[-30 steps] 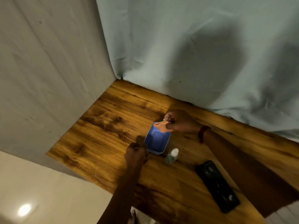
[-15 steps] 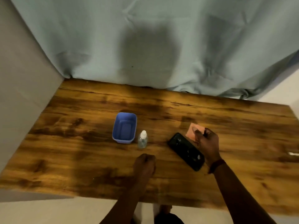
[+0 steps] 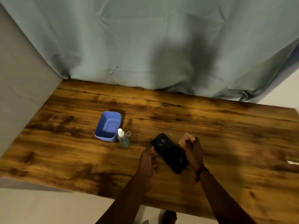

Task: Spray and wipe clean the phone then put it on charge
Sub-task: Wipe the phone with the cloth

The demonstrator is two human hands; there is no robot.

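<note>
Cloth point(image 3: 186, 139) is gripped by right hand point(image 3: 193, 153), three o'clock of phone point(image 3: 169, 152). Left hand point(image 3: 148, 160) is held slack. Spraying, charging judged pending.

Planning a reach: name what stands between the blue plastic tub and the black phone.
Head view: a small clear white-capped spray bottle, close beside the blue plastic tub, apart from the black phone.

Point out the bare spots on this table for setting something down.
Bare wood lies left of the blue tub, along the curtain, and right of the right hand. Crowded: spray bottle, phone, cloth and left hand cluster mid-front.
</note>
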